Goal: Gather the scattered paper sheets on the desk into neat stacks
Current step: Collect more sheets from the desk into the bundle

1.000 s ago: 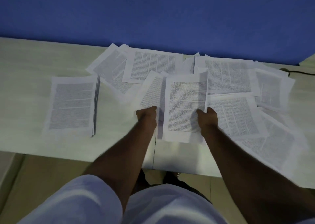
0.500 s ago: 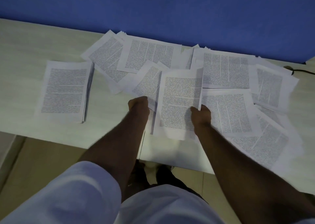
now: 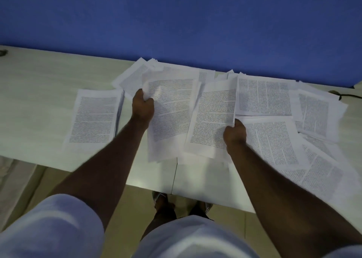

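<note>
Printed white paper sheets lie scattered over the pale desk (image 3: 35, 93). My left hand (image 3: 142, 105) grips the left edge of a lifted sheet (image 3: 172, 116) near the desk's middle. My right hand (image 3: 235, 133) holds the right edge of a second sheet (image 3: 212, 118), raised and overlapping the first. A neat stack of sheets (image 3: 94, 116) rests flat to the left of my left hand. Several loose sheets (image 3: 274, 140) spread to the right, with more sheets (image 3: 133, 77) along the back by the wall.
A blue wall (image 3: 176, 22) rises behind the desk. A dark cable (image 3: 346, 95) lies at the far right edge. The desk's near edge (image 3: 152, 187) runs below my hands, with tan floor and my feet (image 3: 162, 201) under it.
My left hand has moved up and left and taken hold of a second sheet, lifting it. My right hand still holds its sheet, now shifted right. The camera view tilted upward.
</note>
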